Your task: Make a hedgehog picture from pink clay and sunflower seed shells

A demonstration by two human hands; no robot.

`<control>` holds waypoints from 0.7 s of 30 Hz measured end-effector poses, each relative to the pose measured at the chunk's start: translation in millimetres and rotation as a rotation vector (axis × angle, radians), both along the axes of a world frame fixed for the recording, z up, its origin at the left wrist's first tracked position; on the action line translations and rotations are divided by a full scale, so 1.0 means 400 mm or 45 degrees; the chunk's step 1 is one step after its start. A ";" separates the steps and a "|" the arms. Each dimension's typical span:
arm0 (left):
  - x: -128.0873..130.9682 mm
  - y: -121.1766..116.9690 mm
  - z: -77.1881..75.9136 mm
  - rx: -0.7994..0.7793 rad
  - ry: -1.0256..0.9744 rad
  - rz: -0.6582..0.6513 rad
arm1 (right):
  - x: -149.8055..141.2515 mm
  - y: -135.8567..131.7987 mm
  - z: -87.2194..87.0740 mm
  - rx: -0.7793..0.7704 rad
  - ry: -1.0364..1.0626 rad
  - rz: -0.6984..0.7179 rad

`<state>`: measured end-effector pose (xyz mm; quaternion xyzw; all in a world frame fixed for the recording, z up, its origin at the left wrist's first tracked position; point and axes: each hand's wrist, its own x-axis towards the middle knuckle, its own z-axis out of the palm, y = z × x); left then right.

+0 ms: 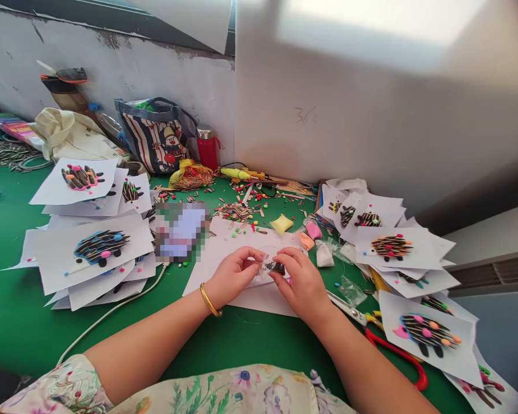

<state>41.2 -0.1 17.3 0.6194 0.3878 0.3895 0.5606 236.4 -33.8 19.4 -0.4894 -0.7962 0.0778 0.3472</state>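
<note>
Over a white sheet of paper [207,259] my two hands meet, fingers pinched. My left hand [236,277] grips one side of a small clear plastic bag [265,265], and my right hand [300,282] grips the other. A black lump, which looks like modelling clay [278,268], shows in the bag by my right fingers. Near my right hand lie lumps of clay: yellow [282,223], pink [313,229], orange [306,241] and white [324,254]. Red-handled scissors [397,351] rest beside my right forearm.
Piled hedgehog pictures stand on the left [95,253] and right [397,253]. Seeds and small coloured balls [237,213] are scattered behind the paper. A blurred phone [182,233] trails a white cable [125,310]. A striped bag [159,138] and red flask [207,148] stand by the wall.
</note>
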 end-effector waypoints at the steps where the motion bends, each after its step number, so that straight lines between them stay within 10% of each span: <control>1: -0.002 -0.001 0.000 0.006 0.050 -0.005 | 0.000 -0.002 -0.001 0.001 0.007 0.005; 21: -0.011 0.010 -0.002 0.324 0.177 -0.019 | -0.020 -0.018 0.006 -0.230 0.256 0.212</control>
